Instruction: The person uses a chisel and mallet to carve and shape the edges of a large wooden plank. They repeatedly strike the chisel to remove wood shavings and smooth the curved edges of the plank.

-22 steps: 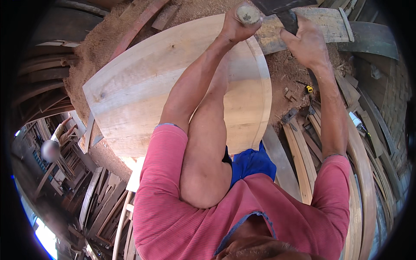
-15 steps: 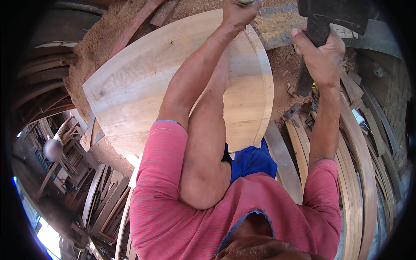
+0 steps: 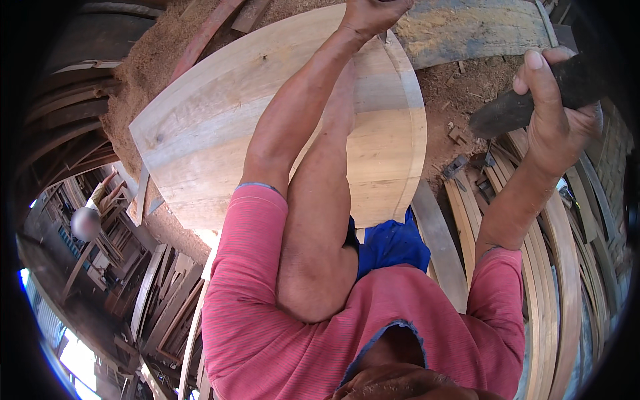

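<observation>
Left hand: the fist [image 3: 379, 15] is at the upper edge of the view, over the top right part of the board; its fingers are curled and pressed together around a narrow tool [image 3: 387, 38], most of which is hidden by the hand or cut off.
Right hand: raised at the right side [image 3: 559, 117], well apart from the left; its fingers wrap around a thick dark tool [image 3: 501, 108]. One end points left toward the middle, and the other is lost in the black rim of the lens.
Board: a broad, pale wooden panel [image 3: 220, 153] with curved edges lies in the centre, under the left arm; a narrow band follows its right edge.
Body: a bare leg [image 3: 313, 267] stretches across the board, beside the left forearm. The person wears a pink shirt [image 3: 250, 247] and blue shorts [image 3: 393, 247].
Ground: brown sawdust [image 3: 137, 80] is heaped at upper left, beside a reddish beam [image 3: 203, 40]; a stained plank [image 3: 480, 33] lies at upper right.
Right side: long timber strips [image 3: 541, 300] lie below the right arm, with a small metal tool [image 3: 455, 167] near their upper ends.
Far left: another person [image 3: 101, 199] is near stacked wood [image 3: 163, 307].
</observation>
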{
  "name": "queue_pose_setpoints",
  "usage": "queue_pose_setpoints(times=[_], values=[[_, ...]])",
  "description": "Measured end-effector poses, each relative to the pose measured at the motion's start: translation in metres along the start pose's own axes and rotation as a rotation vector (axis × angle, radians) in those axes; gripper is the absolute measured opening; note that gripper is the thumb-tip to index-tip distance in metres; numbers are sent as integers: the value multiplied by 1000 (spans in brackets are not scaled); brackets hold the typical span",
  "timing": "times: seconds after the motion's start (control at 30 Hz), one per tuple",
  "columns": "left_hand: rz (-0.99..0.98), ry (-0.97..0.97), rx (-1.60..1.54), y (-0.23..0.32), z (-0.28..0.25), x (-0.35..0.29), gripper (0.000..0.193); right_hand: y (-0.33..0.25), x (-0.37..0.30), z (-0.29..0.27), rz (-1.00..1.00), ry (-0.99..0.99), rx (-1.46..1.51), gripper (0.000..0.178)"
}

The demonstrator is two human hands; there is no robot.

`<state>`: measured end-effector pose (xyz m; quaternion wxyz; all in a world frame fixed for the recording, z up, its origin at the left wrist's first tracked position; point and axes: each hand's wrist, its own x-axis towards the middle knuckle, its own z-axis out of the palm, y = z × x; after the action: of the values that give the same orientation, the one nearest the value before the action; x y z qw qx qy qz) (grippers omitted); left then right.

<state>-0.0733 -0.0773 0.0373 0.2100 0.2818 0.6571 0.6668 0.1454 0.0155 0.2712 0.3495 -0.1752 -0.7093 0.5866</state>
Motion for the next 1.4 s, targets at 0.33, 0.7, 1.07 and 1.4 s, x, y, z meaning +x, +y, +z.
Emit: queue_pose_setpoints(times=[0.33,0.7,1.07,1.4], values=[[-109,5,-22,1,-3,0,20,-6,2,-5,-1,73,-26,7],[-47,13,93,-3,-7,-6,28,-5,22,-5,-228,28,-173,5],[-55,-75,33,3,-2,-20,35,39,30,32,-234,-212,-1011,33],[242,-129,122,35,0,-43,43,84,4,16,-71,-540,-1130,39]])
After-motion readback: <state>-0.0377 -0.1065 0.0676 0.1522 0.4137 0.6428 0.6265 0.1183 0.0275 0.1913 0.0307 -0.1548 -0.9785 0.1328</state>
